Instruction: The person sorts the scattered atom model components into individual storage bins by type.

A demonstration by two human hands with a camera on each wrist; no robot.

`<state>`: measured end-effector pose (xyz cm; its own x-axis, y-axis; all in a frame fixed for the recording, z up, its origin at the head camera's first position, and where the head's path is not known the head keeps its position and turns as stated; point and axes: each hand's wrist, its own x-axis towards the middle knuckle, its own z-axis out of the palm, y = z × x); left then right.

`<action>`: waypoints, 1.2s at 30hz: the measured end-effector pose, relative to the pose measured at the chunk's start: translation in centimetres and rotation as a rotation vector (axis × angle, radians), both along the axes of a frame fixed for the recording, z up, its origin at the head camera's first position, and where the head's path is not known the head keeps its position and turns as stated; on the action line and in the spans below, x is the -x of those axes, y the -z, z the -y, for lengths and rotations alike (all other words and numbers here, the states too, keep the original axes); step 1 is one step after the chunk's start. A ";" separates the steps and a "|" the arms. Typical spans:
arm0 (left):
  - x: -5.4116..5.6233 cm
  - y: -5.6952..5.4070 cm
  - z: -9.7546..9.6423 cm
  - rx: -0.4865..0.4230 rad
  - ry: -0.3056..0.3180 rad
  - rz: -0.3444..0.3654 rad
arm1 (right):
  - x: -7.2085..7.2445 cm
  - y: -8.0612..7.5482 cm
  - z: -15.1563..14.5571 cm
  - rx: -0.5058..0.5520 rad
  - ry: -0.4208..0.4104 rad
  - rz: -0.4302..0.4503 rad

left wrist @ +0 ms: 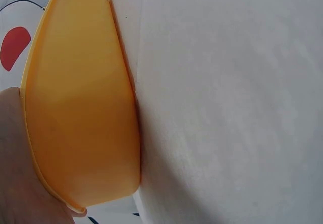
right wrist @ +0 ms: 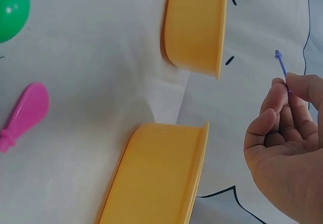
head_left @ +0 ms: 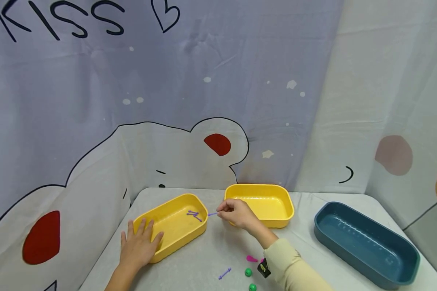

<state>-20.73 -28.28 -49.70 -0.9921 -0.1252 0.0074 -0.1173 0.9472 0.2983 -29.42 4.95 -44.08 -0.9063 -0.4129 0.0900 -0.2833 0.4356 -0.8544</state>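
Observation:
Between finger and thumb, my right hand (head_left: 236, 213) pinches a small purple stick with knobbed ends (right wrist: 281, 62). It is held up beside the right end of the left yellow tray (head_left: 171, 220), with the back yellow tray (head_left: 266, 202) just behind the hand. Several similar purple sticks (head_left: 194, 214) lie inside the left tray near that end. My left hand (head_left: 138, 244) rests on the near left rim of this tray, fingers straight and spread over its inside. In the left wrist view, the tray's outer wall (left wrist: 83, 103) fills the left part, with part of the hand at its rim.
On the table before me lie another purple stick (head_left: 224, 273), two green beads (head_left: 248, 272), a pink piece (head_left: 251, 258) and a small black item (head_left: 264, 268) by the right sleeve. A dark blue tray (head_left: 365, 244) stands at the right. A printed cloth hangs behind.

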 end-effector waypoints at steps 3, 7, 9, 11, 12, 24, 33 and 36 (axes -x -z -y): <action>0.0 0.0 0.0 0.003 -0.002 0.004 | 0.2 0.1 0.3 0.011 0.006 0.012; 0.1 0.0 0.0 0.003 -0.005 0.009 | 0.4 0.1 0.7 0.020 0.015 0.013; 0.1 0.0 0.0 -0.002 -0.005 0.010 | 0.4 0.0 1.0 0.027 0.018 0.026; 0.1 -0.1 -0.1 -0.005 -0.005 0.009 | 0.4 -0.1 1.2 0.035 0.020 0.054; 0.1 0.0 -0.1 -0.006 -0.005 0.008 | 0.4 -0.1 1.4 0.038 0.021 0.066; 0.0 0.1 0.1 0.000 -0.003 -0.002 | 0.8 0.1 3.4 0.078 0.019 0.100; 0.1 0.2 0.0 -0.001 -0.006 -0.018 | 1.1 0.1 4.9 0.101 0.053 0.114; 0.1 0.2 0.1 0.001 -0.006 -0.016 | 1.4 0.2 5.4 0.119 0.066 0.117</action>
<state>-20.84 -28.33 -49.95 -0.9911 -0.1314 0.0231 -0.1186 0.9469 0.2988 -30.79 -0.46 -44.27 -0.9383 -0.3447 0.0268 -0.1526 0.3434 -0.9267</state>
